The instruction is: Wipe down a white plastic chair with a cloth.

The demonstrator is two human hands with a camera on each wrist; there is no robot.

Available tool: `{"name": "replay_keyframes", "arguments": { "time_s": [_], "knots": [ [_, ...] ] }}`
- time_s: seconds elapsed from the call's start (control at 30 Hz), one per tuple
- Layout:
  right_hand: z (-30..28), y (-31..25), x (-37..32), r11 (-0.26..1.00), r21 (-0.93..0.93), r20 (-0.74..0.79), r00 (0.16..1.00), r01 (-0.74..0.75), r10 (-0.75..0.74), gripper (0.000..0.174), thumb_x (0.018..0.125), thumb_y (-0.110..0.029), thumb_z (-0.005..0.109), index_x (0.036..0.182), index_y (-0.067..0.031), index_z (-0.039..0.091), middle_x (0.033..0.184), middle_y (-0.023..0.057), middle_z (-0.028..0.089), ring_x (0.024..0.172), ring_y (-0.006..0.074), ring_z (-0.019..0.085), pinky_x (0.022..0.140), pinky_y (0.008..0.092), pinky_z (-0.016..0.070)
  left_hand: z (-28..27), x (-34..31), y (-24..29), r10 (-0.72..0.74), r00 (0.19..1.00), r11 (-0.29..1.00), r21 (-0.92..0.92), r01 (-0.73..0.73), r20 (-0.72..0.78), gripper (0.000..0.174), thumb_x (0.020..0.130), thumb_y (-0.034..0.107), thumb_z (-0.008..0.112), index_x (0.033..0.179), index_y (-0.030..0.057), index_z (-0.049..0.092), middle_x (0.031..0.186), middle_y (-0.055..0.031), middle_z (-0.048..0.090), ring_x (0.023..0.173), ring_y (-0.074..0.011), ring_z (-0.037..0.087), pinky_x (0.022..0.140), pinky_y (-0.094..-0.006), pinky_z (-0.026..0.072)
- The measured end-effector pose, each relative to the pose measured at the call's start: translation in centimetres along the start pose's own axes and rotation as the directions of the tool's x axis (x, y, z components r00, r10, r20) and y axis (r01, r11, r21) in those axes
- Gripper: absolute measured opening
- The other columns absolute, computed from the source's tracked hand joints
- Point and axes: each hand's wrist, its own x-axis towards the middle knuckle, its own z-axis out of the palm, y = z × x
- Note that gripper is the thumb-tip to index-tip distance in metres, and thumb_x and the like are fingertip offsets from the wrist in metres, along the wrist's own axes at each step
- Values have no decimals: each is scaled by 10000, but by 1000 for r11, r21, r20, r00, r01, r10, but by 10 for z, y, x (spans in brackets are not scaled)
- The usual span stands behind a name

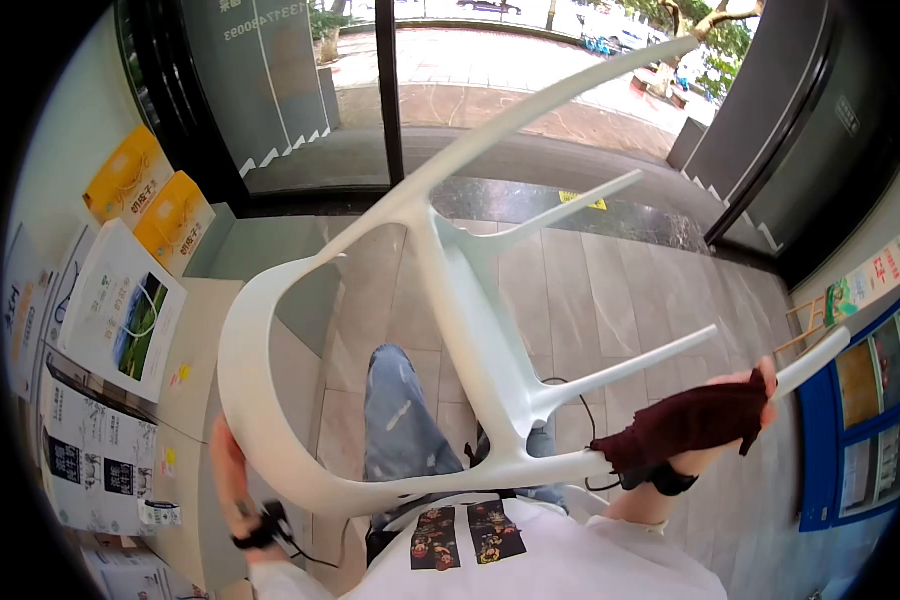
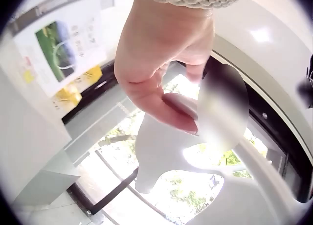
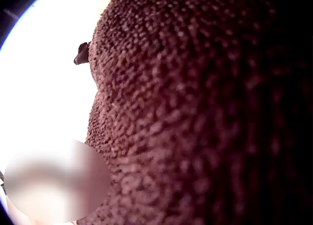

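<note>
A white plastic chair [image 1: 247,370] is tipped over in front of the person's body, its legs pointing away and to the right. The left hand [image 1: 232,470] grips the curved top of the backrest, with thumb and fingers on either side of the white edge in the left wrist view. Dark maroon cloth [image 1: 680,425] is wrapped around one chair leg [image 1: 815,360], and the right hand [image 1: 768,382] holds it there; only some fingers show past the cloth. Close up, the textured cloth [image 3: 186,107] fills most of the right wrist view and hides the palm.
On the left, a counter [image 1: 202,345] carries yellow boxes [image 1: 175,220], a white gift bag [image 1: 120,305] and more packages. A blue-framed cabinet [image 1: 830,450] stands at the right. Ahead, glass doors [image 1: 300,100] open onto a street.
</note>
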Motion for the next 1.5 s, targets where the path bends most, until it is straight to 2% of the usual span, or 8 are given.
{"name": "replay_keyframes", "arguments": {
  "time_s": [0.3, 0.53, 0.63, 0.7, 0.77, 1.27, 1.4, 1.5],
  "knots": [
    [26, -9, -7, 995, 85, -5, 998, 61, -60, 205, 794, 36, 501, 697, -94, 375, 507, -54, 362, 422, -10, 320, 374, 176, 268, 51, 82, 16, -157, 983, 978, 122, 168, -92, 313, 858, 262, 527, 1018, -7, 531, 940, -54, 586, 830, -123, 544, 738, -243, 434],
    [46, -91, -38, 816, -549, 125, 983, 180, -133, 202, 833, -89, 450, 648, -120, 377, 402, -78, 320, 333, -28, 241, 325, 160, 121, 61, -32, 57, 86, 925, 996, 27, -82, -369, 232, 869, 200, 502, 932, -21, 540, 844, -44, 578, 777, -111, 538, 703, -224, 419],
    [12, -99, -47, 853, -456, 147, 967, 254, -209, 186, 854, -64, 397, 676, -109, 427, 466, -50, 383, 359, 3, 306, 346, 165, 227, 64, -70, 82, 200, 890, 978, 134, -158, -409, 221, 879, 176, 482, 931, -34, 529, 837, -45, 575, 753, -97, 531, 671, -212, 412],
    [-15, -103, -66, 979, 204, -77, 997, 0, 16, 101, 831, -129, 442, 747, -95, 487, 612, -13, 484, 478, 62, 439, 457, 199, 363, 82, -86, 95, 285, 847, 952, 233, -197, -449, 223, 885, 166, 472, 932, -45, 524, 834, -48, 575, 730, -85, 524, 647, -203, 406],
    [-42, -105, -68, 146, -988, -154, 442, -51, -884, 145, 797, -224, 494, 846, -94, 536, 743, -8, 522, 679, 108, 520, 639, 243, 425, 79, -89, 95, 335, 826, 931, 293, -217, -453, 226, 892, 152, 458, 948, -57, 522, 823, -48, 582, 711, -82, 528, 639, -201, 411],
    [-197, -195, -201, 673, -499, -765, -89, -546, -638, 386, 860, -432, 409, 785, -78, 543, 846, 122, 605, 811, 299, 588, 797, 459, 462, 77, -30, 41, 403, 848, 871, 429, -240, -345, 224, 879, 142, 487, 894, -72, 551, 794, -54, 585, 679, -84, 510, 615, -212, 408],
    [-158, -143, -174, 136, -501, -581, 216, -855, -785, 270, 612, 39, 547, 882, 34, 531, 738, 63, 562, 702, 179, 523, 640, 297, 436, 85, -34, 13, 346, 844, 897, 408, -169, -410, 236, 877, 159, 486, 850, -68, 546, 765, -50, 569, 666, -92, 497, 603, -223, 402],
    [-174, -159, -178, 362, -514, -523, -50, -778, -851, 218, 661, 25, 498, 877, 22, 525, 779, 78, 562, 701, 186, 536, 633, 322, 443, 69, -35, -6, 314, 860, 906, 399, -144, -402, 263, 882, 191, 490, 884, -66, 548, 768, -53, 572, 671, -103, 504, 606, -232, 411]
  ]
}}
